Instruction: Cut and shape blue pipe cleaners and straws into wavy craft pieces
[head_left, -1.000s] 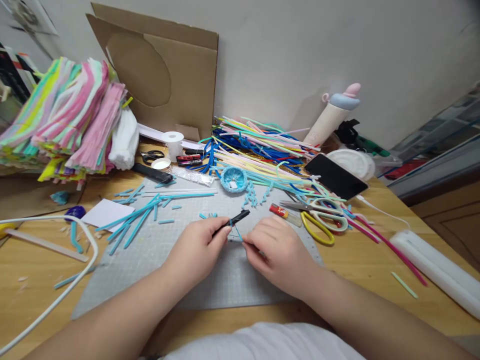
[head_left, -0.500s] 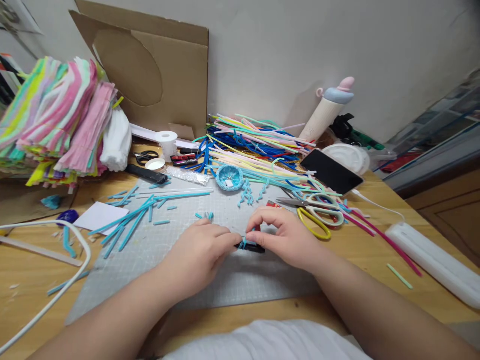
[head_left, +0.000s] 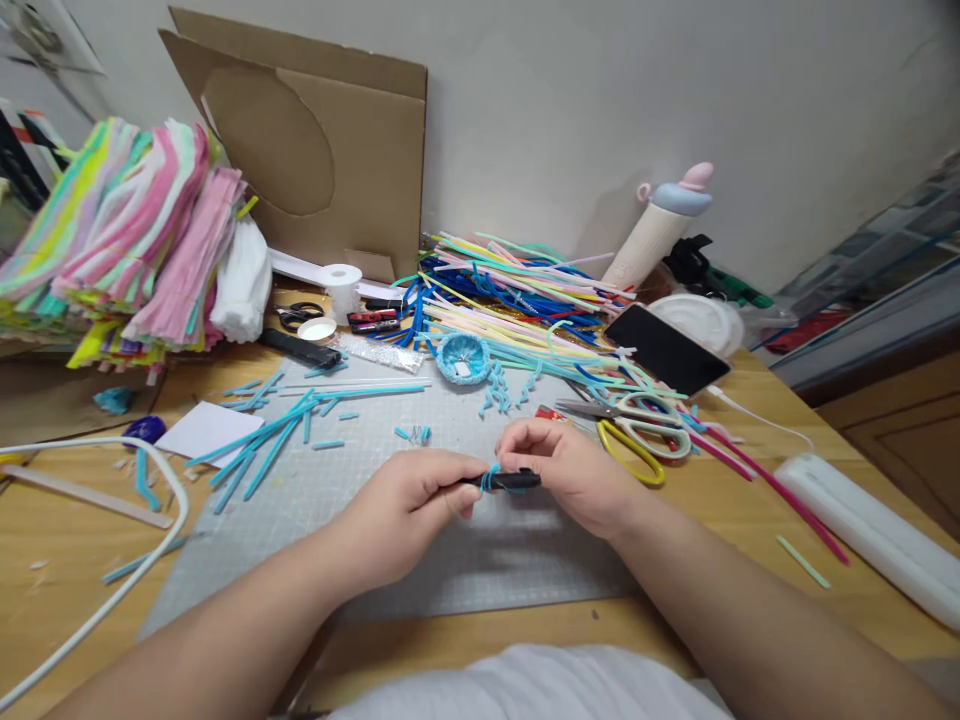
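My left hand (head_left: 409, 505) is closed around one end of a thin black stick (head_left: 514, 481), held level just above the grey cutting mat (head_left: 480, 560). A short blue pipe cleaner piece (head_left: 491, 477) is coiled round the stick's middle. My right hand (head_left: 574, 472) pinches that blue piece against the stick from the right. Both hands meet at the centre of the mat.
Cut blue pipe cleaner lengths (head_left: 277, 435) lie at the left of the mat. A small blue woven cup (head_left: 465, 358), yellow-handled scissors (head_left: 634, 435), a black phone (head_left: 664, 350), a heap of coloured pipe cleaners (head_left: 517, 295), a bottle (head_left: 660, 225) and cardboard (head_left: 315, 150) stand behind.
The black stick went from tilted up-right to level. My right hand shifted from below the stick to its right side, and the blue piece is now wound tighter round it.
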